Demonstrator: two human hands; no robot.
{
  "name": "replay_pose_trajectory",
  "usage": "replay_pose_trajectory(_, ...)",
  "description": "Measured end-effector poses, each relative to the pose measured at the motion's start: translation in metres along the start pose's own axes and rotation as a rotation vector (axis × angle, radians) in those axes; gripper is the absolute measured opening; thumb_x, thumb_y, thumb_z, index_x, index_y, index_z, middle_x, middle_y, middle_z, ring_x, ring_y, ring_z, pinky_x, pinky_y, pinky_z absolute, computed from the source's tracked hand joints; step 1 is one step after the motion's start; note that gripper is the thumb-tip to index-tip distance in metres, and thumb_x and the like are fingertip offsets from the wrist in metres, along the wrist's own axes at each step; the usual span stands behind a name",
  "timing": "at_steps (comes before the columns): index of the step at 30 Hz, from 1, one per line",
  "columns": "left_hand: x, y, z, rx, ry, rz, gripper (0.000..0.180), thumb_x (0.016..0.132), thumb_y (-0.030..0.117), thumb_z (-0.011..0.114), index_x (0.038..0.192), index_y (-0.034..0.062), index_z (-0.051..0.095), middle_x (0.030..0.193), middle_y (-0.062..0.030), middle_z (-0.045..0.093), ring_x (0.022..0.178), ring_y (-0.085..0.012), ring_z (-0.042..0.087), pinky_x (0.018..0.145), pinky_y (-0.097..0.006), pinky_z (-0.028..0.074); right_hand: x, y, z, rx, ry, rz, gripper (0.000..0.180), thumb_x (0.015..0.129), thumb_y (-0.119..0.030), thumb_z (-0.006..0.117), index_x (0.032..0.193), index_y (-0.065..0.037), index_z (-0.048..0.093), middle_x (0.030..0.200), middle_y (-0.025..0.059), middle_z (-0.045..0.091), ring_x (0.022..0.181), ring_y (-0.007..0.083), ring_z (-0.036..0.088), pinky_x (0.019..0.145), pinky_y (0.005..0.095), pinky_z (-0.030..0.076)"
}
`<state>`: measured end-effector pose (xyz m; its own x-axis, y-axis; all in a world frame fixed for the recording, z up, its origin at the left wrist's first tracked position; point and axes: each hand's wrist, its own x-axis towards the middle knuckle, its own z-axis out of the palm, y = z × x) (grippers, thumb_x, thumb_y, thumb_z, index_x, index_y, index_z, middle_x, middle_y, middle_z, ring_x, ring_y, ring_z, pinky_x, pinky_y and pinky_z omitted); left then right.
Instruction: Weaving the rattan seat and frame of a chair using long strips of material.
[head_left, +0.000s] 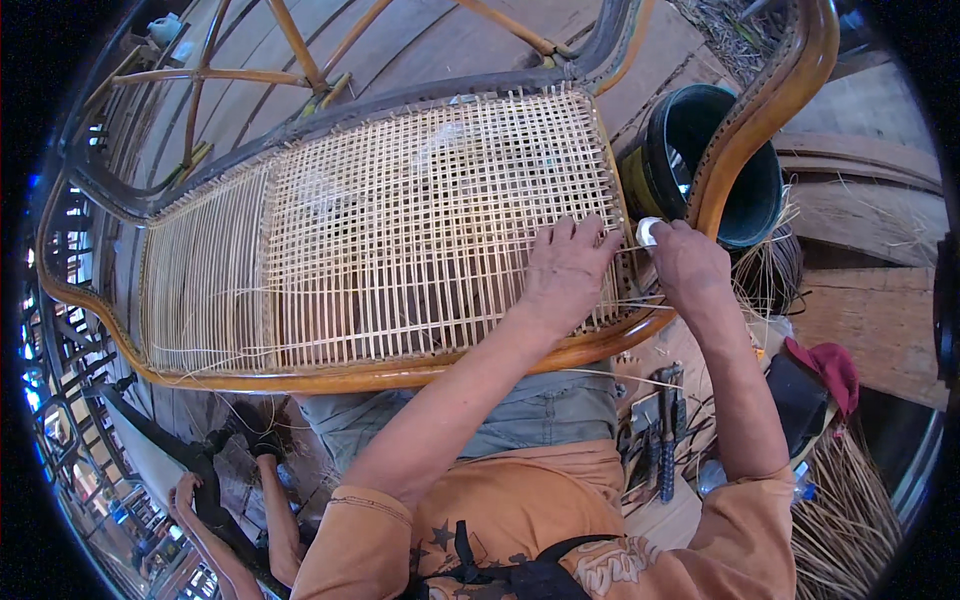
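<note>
A woven cane panel (400, 220) fills a curved wooden chair frame (430, 378) that lies across my lap. My left hand (570, 270) rests on the weave near its right end, with the fingers stretched over the strips. Just beyond the panel's right edge, my right hand (690, 265) is closed, with a small white rounded thing (646, 232) at its fingertips. A thin cane strand (630, 249) runs from there toward my left fingers. More loose strands (640, 304) stick out below, by the frame's corner. The weave is open near my hands, with upright strips showing plainly.
A dark green bucket (745, 190) stands behind the curved wooden arm (775, 100). Hand tools (668, 440) lie at my right, beside a dark red cap (825, 370) and a bundle of cane strips (845, 510). Another person's arms (280, 510) show at lower left.
</note>
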<state>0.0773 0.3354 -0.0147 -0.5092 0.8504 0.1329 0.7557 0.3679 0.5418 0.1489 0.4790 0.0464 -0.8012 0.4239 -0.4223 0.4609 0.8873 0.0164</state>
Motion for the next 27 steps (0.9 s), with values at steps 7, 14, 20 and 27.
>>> replay_pose_trajectory(7, 0.008, 0.002, 0.011, -0.088, 0.012, -0.025, 0.034, 0.076, 0.004, 0.055, 0.109, 0.0109, 0.06, 0.097, -0.0101, 0.056, 0.089, -0.0281, 0.055, 0.076, -0.039, 0.045, 0.013, 0.006, 0.001, -0.06, -0.039, -0.07, 0.011, 0.082, -0.006, 0.05, 0.089, -0.005, 0.059, 0.091, 0.0162, 0.061, 0.086, 0.0332, 0.063, 0.071, 0.04, 0.051)
replay_pose_trajectory(14, 0.021, 0.012, 0.011, -0.822, -0.152, -0.289, 0.018, 0.085, 0.009, 0.056, 0.1, 0.0, 0.06, 0.086, -0.011, 0.064, 0.078, -0.0217, 0.061, 0.071, -0.031, 0.047, -0.003, 0.017, -0.02, 0.36, 0.106, -0.14, 0.014, 0.086, -0.015, 0.053, 0.085, -0.002, 0.059, 0.086, 0.0162, 0.062, 0.08, 0.034, 0.06, 0.07, 0.0399, 0.048)
replay_pose_trajectory(20, 0.024, 0.007, 0.01, -1.096, -0.272, -0.496, 0.023, 0.086, 0.021, 0.059, 0.095, 0.0001, 0.063, 0.071, -0.0029, 0.059, 0.066, -0.0085, 0.055, 0.063, -0.026, 0.047, -0.027, 0.067, 0.004, 1.06, 0.549, 0.228, 0.015, 0.09, -0.015, 0.058, 0.095, -0.002, 0.062, 0.077, -0.0024, 0.057, 0.069, 0.0059, 0.05, 0.061, 0.022, 0.042)
replay_pose_trajectory(27, 0.025, 0.011, 0.001, -1.236, -0.179, -0.61, 0.021, 0.089, 0.022, 0.057, 0.09, 0.0011, 0.061, 0.072, 0.0019, 0.055, 0.062, -0.0044, 0.051, 0.056, -0.021, 0.044, 0.004, 0.12, 0.096, 1.032, 0.263, 0.268, 0.016, 0.09, -0.013, 0.055, 0.102, -0.003, 0.06, 0.081, 0.0023, 0.059, 0.073, 0.0104, 0.055, 0.064, 0.0262, 0.046)
